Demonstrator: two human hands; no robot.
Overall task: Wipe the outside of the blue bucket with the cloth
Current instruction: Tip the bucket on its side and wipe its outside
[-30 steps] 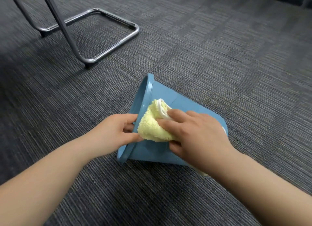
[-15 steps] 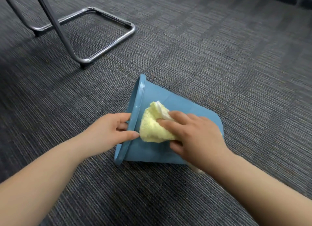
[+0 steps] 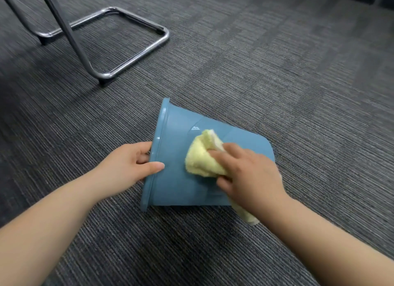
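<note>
Nearest, from 5 o'clock: right hand point(image 3: 249, 174), fingers curled round a bunched yellow cloth point(image 3: 200, 157), pressing it onto the upturned wall of the blue bucket point(image 3: 172, 185); a tail of cloth hanging below the wrist. Just beside, at 9 o'clock of the cloth: left hand point(image 3: 130, 164), thumb on the outer wall, fingers hooked over the rim, steadying.

Lies on its side on the grey carpet floor point(image 3: 277, 72), directly under both hands, long axis running 9 to 3 o'clock, mouth toward 9, base toward 3. Looks mid-wipe; probably calls for a stroke along that axis toward 3, right hand nearer. Cannot tell what is inside: mouth turned away.

Farthest, at 11 o'clock: chrome chair frame point(image 3: 138, 57), well apart.
</note>
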